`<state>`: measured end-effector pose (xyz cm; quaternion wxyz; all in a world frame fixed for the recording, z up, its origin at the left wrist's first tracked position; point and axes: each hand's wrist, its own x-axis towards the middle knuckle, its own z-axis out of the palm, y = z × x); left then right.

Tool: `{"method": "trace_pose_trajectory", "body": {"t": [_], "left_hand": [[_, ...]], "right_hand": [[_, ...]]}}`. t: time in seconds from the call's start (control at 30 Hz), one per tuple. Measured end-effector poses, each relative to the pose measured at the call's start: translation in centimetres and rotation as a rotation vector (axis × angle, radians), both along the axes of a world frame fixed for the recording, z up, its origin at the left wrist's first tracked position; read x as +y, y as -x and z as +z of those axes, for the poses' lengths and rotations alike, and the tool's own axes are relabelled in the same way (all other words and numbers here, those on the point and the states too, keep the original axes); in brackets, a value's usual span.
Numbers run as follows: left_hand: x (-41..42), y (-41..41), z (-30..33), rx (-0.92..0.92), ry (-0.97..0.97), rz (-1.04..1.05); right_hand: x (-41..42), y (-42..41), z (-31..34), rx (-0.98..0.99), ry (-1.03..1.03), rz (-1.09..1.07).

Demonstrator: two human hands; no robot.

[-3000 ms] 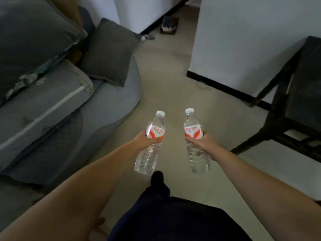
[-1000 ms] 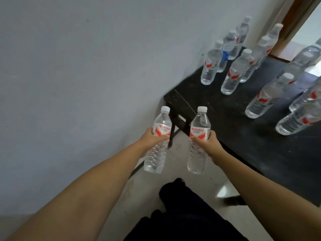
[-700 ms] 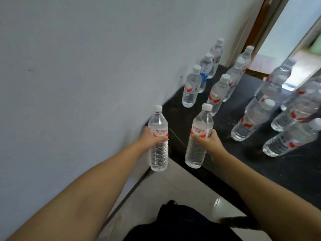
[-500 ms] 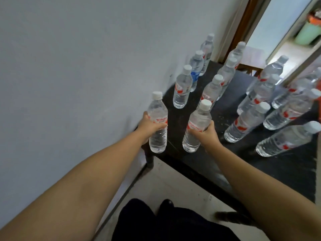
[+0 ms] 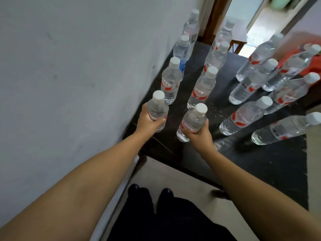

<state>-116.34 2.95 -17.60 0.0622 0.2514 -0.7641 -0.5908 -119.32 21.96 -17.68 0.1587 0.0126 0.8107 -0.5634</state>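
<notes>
My left hand [image 5: 148, 120] grips a clear water bottle [image 5: 158, 106] with a white cap and red label, held upright over the near left corner of the black table [image 5: 260, 164]. My right hand [image 5: 199, 134] grips a second, matching bottle [image 5: 192, 121] just to the right, its base low over the tabletop. I cannot tell whether either base touches the table. Both bottles line up with two rows of standing bottles behind them.
Several more water bottles [image 5: 243, 117] stand on the table in rows, one with a blue label [image 5: 181, 51] near the white wall [image 5: 69, 75] at left. A doorway [image 5: 243, 20] opens behind the table. Something red [image 5: 312, 65] lies at the far right.
I have walked from the sofa to the black table. Both hands have carried their bottles forward and lowered them over the table's near left corner.
</notes>
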Motion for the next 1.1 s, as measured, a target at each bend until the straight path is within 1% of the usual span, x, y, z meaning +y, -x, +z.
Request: {"method": "trace_pose_trajectory", "body": {"t": [0.17, 0.27, 0.37, 0.43, 0.5, 0.63, 0.67, 0.73, 0.8, 0.9, 1.0, 1.1], "left_hand": [[-0.3, -0.6, -0.3, -0.009, 0.027, -0.031], [-0.7, -0.4, -0.3, -0.054, 0.033, -0.051], [-1.0, -0.3, -0.1, -0.150, 0.043, -0.065], [-0.9, -1.0, 0.2, -0.226, 0.044, -0.038], [-0.8, -1.8, 0.1, -0.309, 0.084, -0.028], [-0.3, -3.8, -0.2, -0.432, 0.131, -0.044], [-0.2, -4.3, -0.1, -0.456, 0.142, -0.048], [0.3, -5.8, -0.3, -0.505, 0.159, -0.051], [0.5, -7.8, -0.7, -0.546, 0.170, -0.071], [0.3, -11.3, -1.1, -0.622, 0.257, -0.102], [-0.8, -14.8, -1.1, -0.739, 0.339, -0.147], [-1.9, -18.5, -1.2, -0.817, 0.365, -0.097]], "right_hand": [[0.1, -0.2, -0.4, 0.037, -0.035, 0.013], [0.2, 0.0, -0.4, 0.022, -0.063, 0.037], [0.3, -0.1, -0.6, -0.031, -0.011, 0.054], [0.9, -0.3, -1.1, -0.089, 0.020, 0.088], [1.6, -0.5, -1.8, -0.149, -0.058, 0.107], [2.7, -0.7, -3.1, -0.329, -0.512, 0.155], [2.6, -0.9, -3.1, -0.377, -0.560, 0.195], [2.2, -1.5, -3.0, -0.444, -0.586, 0.327], [1.2, -2.1, -2.8, -0.418, -0.619, 0.470], [-1.1, -3.2, -2.1, -0.313, -0.672, 0.671], [-3.9, -4.6, -1.3, -0.096, -0.792, 0.895], [-6.8, -6.8, -0.8, 0.071, -0.851, 1.037]]}}
